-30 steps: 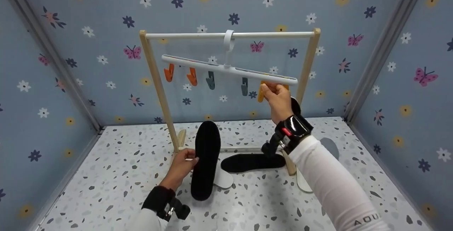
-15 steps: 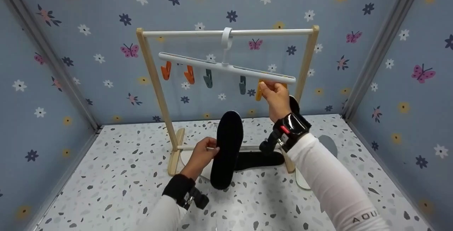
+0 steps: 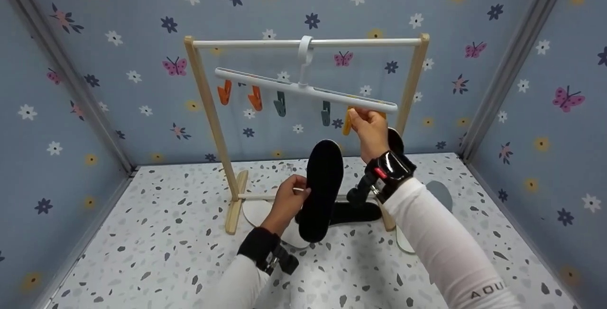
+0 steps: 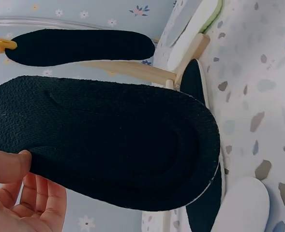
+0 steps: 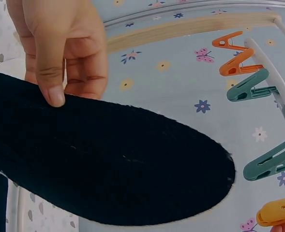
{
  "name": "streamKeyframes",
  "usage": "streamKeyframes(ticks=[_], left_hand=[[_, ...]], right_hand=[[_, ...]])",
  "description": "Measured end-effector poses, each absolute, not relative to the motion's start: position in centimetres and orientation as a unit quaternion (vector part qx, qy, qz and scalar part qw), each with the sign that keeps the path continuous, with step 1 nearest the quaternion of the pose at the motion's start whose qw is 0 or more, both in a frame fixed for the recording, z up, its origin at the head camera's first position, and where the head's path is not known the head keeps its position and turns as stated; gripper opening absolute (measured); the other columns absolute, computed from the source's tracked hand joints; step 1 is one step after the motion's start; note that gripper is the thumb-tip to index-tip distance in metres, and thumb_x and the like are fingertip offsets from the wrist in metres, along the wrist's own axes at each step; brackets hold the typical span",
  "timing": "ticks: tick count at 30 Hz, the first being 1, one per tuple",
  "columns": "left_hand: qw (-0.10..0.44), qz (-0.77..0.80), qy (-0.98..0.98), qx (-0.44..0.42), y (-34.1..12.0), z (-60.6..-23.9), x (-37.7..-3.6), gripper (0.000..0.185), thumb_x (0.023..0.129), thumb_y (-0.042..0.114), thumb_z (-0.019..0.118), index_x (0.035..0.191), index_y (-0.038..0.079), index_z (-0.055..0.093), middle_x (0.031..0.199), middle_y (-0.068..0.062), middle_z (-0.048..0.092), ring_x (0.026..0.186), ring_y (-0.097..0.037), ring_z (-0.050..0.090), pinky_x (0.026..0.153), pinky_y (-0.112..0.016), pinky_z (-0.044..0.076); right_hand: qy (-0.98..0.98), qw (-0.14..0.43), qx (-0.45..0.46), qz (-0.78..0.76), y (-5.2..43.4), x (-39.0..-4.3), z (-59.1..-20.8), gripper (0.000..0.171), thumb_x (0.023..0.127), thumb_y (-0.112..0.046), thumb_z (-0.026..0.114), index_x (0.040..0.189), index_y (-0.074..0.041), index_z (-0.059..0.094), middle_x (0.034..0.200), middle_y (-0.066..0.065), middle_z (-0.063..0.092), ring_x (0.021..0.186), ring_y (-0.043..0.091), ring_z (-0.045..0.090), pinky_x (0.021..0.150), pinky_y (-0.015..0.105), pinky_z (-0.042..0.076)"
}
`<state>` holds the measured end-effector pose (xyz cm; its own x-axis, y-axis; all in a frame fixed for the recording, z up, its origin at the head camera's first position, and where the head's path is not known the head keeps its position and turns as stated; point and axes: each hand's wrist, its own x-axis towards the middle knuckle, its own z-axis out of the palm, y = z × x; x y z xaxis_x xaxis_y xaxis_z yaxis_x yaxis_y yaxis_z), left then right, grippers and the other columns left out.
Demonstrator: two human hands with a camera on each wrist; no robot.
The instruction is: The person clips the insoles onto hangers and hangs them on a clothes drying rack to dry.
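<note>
My left hand [image 3: 287,202] pinches the edge of a black insole [image 3: 325,190] between thumb and fingers, holding it upright below the hanger. My right hand [image 3: 373,136] is raised to the white clip hanger [image 3: 265,80] and pinches a yellow clip [image 3: 347,123] near its lower right end. In the right wrist view, fingertips show under this yellow clip [image 5: 277,211]. A second black insole [image 4: 79,47] hangs from another yellow clip [image 4: 7,45], mostly hidden behind my right wrist in the head view. The held insole's toe end is below the pinched clip, apart from it.
The hanger tilts down to the right on a rack with a white rail [image 3: 246,43] and wooden posts [image 3: 208,114]. Orange clips [image 3: 225,93] and green clips [image 3: 280,104] hang along it. Another black insole [image 3: 358,212] and pale insoles [image 3: 256,210] lie on the speckled surface.
My left hand has carried the insole right and upward, closer to the yellow clip. My right hand has stayed at that clip.
</note>
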<state>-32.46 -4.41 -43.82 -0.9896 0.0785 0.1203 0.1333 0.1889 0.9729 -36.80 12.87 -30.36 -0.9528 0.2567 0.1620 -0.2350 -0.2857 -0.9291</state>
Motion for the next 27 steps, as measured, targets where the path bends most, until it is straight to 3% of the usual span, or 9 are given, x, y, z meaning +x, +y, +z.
streamKeyframes(ticks=[10,19,27], left_hand=[[0.036,-0.626,-0.776,-0.073,-2.8,-43.2,-32.9,0.012,0.091,0.000,0.057,0.103,0.000,0.057,0.099,-0.012,0.059,0.082,-0.019,0.058,0.072,-0.029,0.048],[0.030,-0.637,-0.763,-0.101,-2.1,-42.8,-32.8,0.011,0.091,0.000,0.057,0.102,0.000,0.057,0.097,-0.011,0.058,0.079,-0.018,0.058,0.070,-0.029,0.048],[0.025,-0.644,-0.758,-0.102,-1.9,-42.9,-33.1,0.013,0.091,0.001,0.057,0.104,-0.002,0.056,0.099,-0.014,0.058,0.084,-0.024,0.059,0.071,-0.029,0.048]], right_hand=[[-0.579,0.157,-0.015,0.800,12.9,-36.7,-30.4,0.008,0.093,-0.005,0.057,0.095,0.003,0.056,0.085,0.002,0.054,0.082,0.012,0.053,0.085,0.029,0.047],[-0.588,0.166,-0.028,0.791,12.9,-36.8,-30.3,0.012,0.092,-0.005,0.058,0.099,0.005,0.058,0.086,0.004,0.055,0.082,0.011,0.053,0.077,0.025,0.046],[-0.589,0.167,-0.031,0.790,13.0,-36.9,-30.3,0.010,0.093,-0.005,0.057,0.098,0.004,0.058,0.086,0.004,0.054,0.081,0.011,0.053,0.078,0.025,0.047]])
